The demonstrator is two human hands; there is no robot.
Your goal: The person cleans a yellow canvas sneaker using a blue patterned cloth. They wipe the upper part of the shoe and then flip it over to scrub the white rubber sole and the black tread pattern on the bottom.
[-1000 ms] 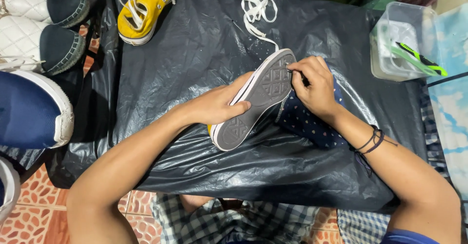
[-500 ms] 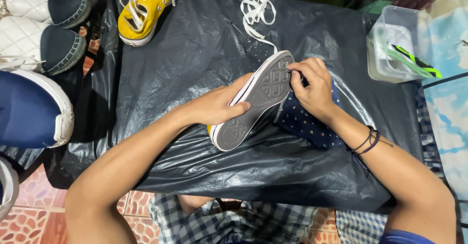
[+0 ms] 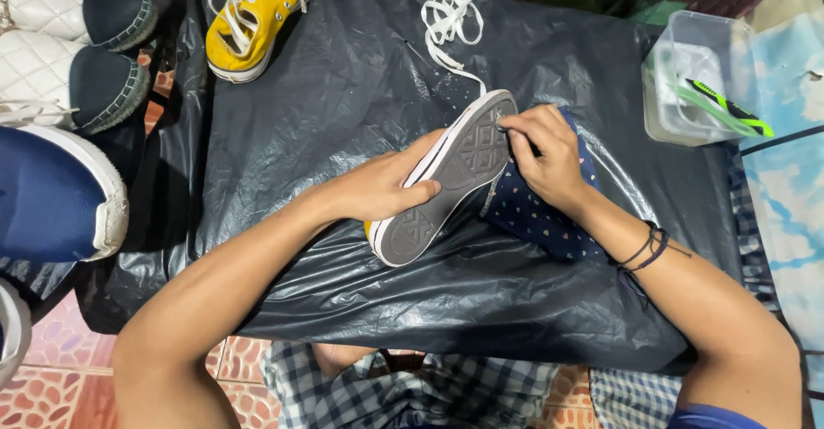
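Note:
A yellow sneaker lies sole-up on a black plastic sheet, its grey tread facing me. My left hand grips its side near the heel. My right hand presses at the toe end of the sole, fingers bunched on a dark blue patterned cloth that lies under the hand and beside the shoe. Whether the fingers pinch a small tool I cannot tell. Cords circle my right wrist.
A second yellow sneaker with white laces stands at the back left. A loose white lace lies behind the held shoe. A clear plastic tub holds a green brush at right. Several other shoes crowd the left edge.
Both hands stay on the sneaker; my right fingers have shifted slightly at the toe of the sole. The shoe has hardly moved.

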